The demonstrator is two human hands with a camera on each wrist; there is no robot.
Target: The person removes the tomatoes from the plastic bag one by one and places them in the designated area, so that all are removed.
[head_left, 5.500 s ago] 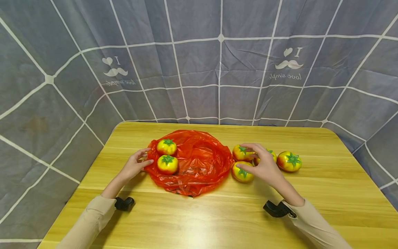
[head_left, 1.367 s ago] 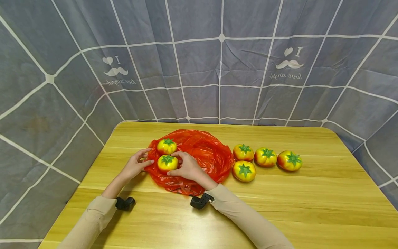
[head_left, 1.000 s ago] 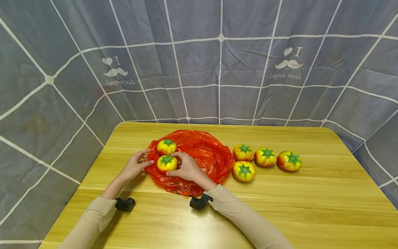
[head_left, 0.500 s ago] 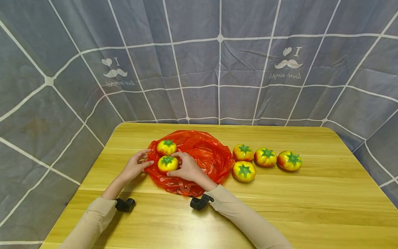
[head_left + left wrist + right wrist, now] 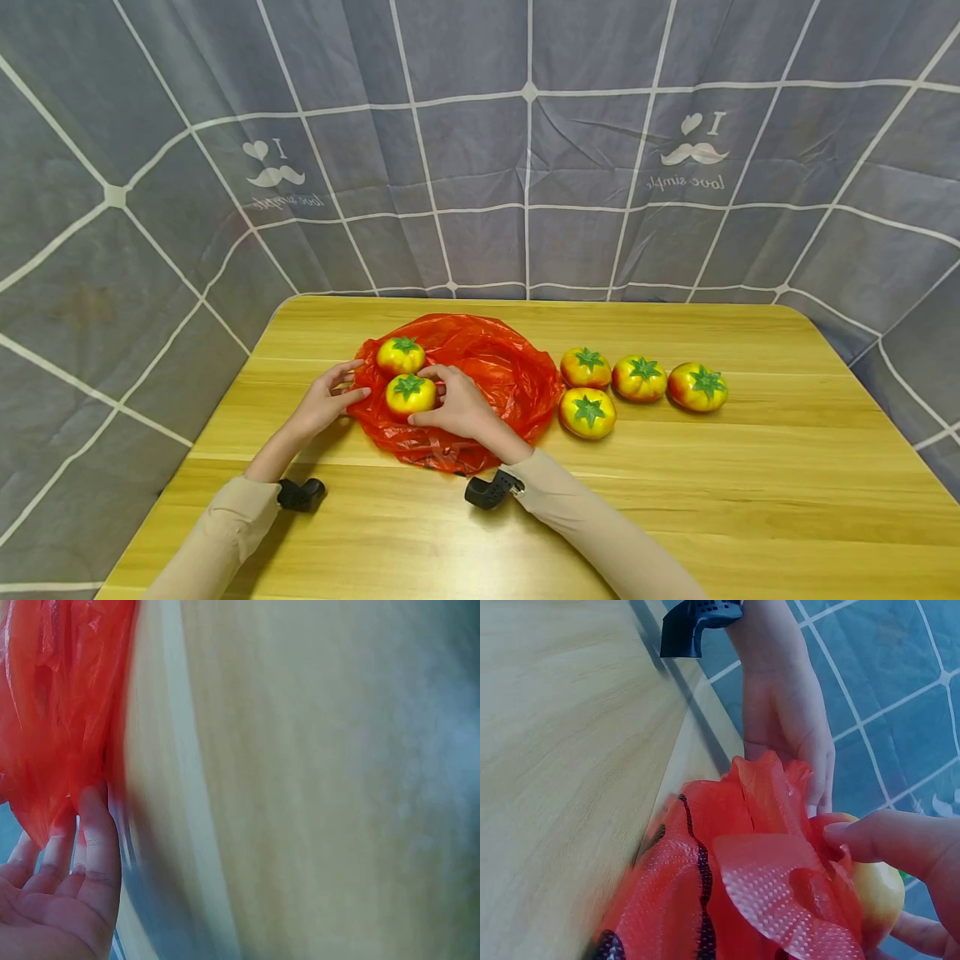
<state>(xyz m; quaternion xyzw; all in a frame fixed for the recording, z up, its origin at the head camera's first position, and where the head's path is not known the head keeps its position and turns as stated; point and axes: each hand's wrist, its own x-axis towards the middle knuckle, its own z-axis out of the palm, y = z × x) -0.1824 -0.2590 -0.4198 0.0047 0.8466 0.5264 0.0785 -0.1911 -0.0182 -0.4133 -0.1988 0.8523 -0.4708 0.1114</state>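
A red plastic bag (image 5: 491,367) lies spread on the table with its mouth up. My left hand (image 5: 324,404) holds its left edge; in the left wrist view the bag's film (image 5: 56,742) hangs over the fingertips. Two yellow-red tomatoes with green leafy tops are at the bag's left side, a rear tomato (image 5: 400,357) and a front tomato (image 5: 405,402). With thumb and fingers, my right hand (image 5: 461,408) grips the front tomato from its right side. In the right wrist view, red film partly covers this tomato (image 5: 877,896).
Right of the bag sit several more tomatoes: one at the back (image 5: 586,368), one in front (image 5: 587,413), one in the middle (image 5: 639,378) and one farthest right (image 5: 697,387). Behind the wooden table (image 5: 675,517) hangs a grey curtain (image 5: 480,167).
My right hand has moved left from the tomatoes on the right to the front tomato at the bag. In the last half second hand and tomato shifted slightly right. My left hand stays put.
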